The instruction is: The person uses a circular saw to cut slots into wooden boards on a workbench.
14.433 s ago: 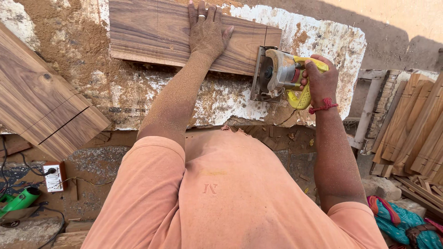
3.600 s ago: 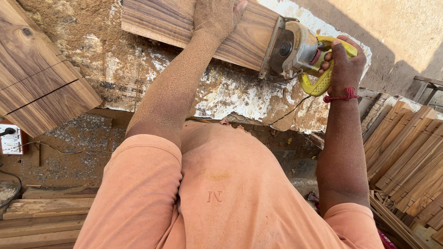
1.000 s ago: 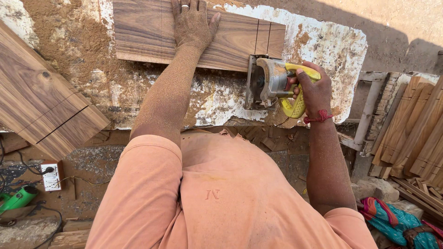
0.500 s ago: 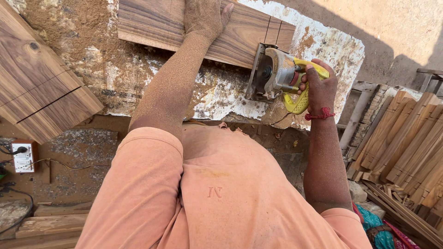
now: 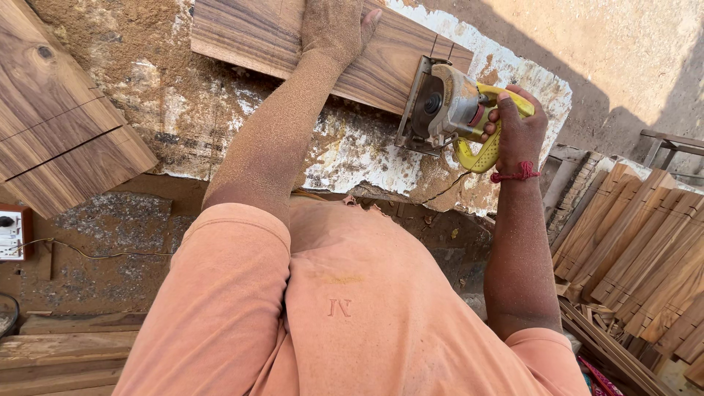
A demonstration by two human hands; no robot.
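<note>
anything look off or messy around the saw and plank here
Yes: sawdust coats the left hand and forearm pressing the plank, and piles on the chipped, flaking white slab underneath. The right hand grips the saw at the plank's edge.

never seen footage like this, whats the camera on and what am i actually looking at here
The camera sits on a person's head and looks straight down, so you see their own orange shirt, both arms and the work below.

The left hand, dusted with sawdust, presses flat on a long wooden plank. The plank lies on a rough, sawdust-covered slab with patchy white paint.

The right hand, with a red thread at the wrist, grips the yellow handle of a small power saw, which sits at the plank's right end near some pencil lines.

Another plank lies at the left, thin wooden strips are stacked at the right, and a socket box sits at the far left edge.
</note>
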